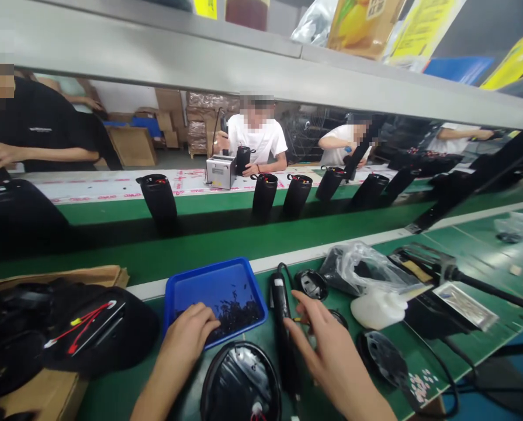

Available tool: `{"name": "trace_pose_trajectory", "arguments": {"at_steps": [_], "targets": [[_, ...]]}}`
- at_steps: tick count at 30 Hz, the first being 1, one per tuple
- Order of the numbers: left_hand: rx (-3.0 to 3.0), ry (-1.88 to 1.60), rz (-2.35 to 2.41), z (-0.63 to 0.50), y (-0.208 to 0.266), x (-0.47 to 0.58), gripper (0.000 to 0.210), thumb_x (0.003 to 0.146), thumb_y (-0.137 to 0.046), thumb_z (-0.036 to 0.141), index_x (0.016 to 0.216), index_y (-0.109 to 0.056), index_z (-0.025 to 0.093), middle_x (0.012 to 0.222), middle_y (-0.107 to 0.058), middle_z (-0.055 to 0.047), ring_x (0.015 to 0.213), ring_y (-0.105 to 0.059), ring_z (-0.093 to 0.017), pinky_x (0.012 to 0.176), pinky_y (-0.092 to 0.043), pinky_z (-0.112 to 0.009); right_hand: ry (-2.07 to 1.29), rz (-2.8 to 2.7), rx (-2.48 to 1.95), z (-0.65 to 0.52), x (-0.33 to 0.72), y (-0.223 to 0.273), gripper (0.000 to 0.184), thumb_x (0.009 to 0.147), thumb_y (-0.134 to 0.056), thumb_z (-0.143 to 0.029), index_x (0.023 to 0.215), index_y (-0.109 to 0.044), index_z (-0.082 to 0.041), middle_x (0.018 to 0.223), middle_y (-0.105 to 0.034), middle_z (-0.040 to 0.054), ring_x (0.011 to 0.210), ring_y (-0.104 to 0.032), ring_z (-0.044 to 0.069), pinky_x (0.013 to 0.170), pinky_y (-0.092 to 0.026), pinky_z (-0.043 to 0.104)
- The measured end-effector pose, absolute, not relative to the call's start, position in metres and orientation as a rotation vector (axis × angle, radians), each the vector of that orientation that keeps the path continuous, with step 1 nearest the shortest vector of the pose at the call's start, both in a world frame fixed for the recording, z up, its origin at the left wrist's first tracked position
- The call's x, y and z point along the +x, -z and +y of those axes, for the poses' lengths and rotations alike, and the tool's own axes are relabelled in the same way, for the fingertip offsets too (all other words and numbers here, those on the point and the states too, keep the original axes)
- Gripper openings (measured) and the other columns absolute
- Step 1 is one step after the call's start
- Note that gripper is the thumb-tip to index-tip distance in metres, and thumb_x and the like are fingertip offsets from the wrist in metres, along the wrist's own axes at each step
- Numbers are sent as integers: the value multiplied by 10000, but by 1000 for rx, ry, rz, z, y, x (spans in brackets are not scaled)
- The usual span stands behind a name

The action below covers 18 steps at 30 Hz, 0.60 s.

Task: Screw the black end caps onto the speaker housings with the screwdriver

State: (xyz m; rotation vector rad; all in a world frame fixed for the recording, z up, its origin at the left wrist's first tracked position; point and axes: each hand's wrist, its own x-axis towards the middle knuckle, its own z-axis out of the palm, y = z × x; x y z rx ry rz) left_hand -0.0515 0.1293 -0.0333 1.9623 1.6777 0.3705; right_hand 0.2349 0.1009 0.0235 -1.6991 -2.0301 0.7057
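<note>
Blue plastic tray (186, 289) holds a scatter of small dark screws (239, 310); the left hand (189, 336) rests on its near edge with fingers curled down into the screws, though whether any are pinched cannot be told. Just right of the tray lies a black electric screwdriver (280, 304), with the right hand (326, 351) open and touching its right side, not gripping. Nearer than the tray sits a round black speaker end cap (241, 383); no writing is legible nearby.
</note>
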Motion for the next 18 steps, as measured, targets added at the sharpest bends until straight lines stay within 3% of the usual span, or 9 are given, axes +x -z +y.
{"name": "trace_pose_trajectory", "arguments": {"at_steps": [3, 6, 10, 13, 18], "targets": [[1899, -557, 1648, 128, 43, -53, 306, 1003, -471, 340, 838, -673, 180, 914, -665, -52, 931, -632, -227, 896, -468, -382, -715, -1979, -1961, 105, 222, 10, 719, 963, -476, -439, 1537, -341, -27, 1026, -665, 283, 923, -653, 494, 833, -471, 695], [1814, -722, 1615, 124, 53, -57, 351, 955, -494, 443, 784, -696, 211, 875, -699, -37, 896, -662, -223, 871, -475, -340, -788, -1901, -2010, 107, 215, 21, 828, 851, -548, -296, 1566, -269, 15, 904, -677, 285, 858, -647, 533, 797, -437, 726], [1695, -900, 1595, 120, 59, -66, 339, 895, -575, 524, 772, -738, 254, 895, -757, -9, 910, -709, -205, 873, -506, -264, -992, -1597, -1768, 107, 223, 5, 737, 812, -597, -421, 1457, -478, -85, 977, -696, 184, 896, -664, 383, 861, -514, 529], [1615, -999, 1602, 119, 59, -71, 332, 894, -586, 532, 785, -730, 254, 965, -772, -14, 990, -717, -207, 907, -517, -238, -1117, -1281, -1515, 104, 228, -19, 684, 893, -556, -569, 1402, -444, -127, 893, -677, 99, 744, -647, 242, 671, -535, 328], [1547, -1046, 1609, 123, 59, -65, 284, 828, -664, 477, 671, -720, 246, 877, -765, -15, 885, -721, -207, 799, -528, -229, -1066, -921, -1089, 103, 227, -69, 565, 868, -612, -605, 1309, -459, -286, 833, -565, 15, 654, -577, 172, 531, -498, 241]]}}
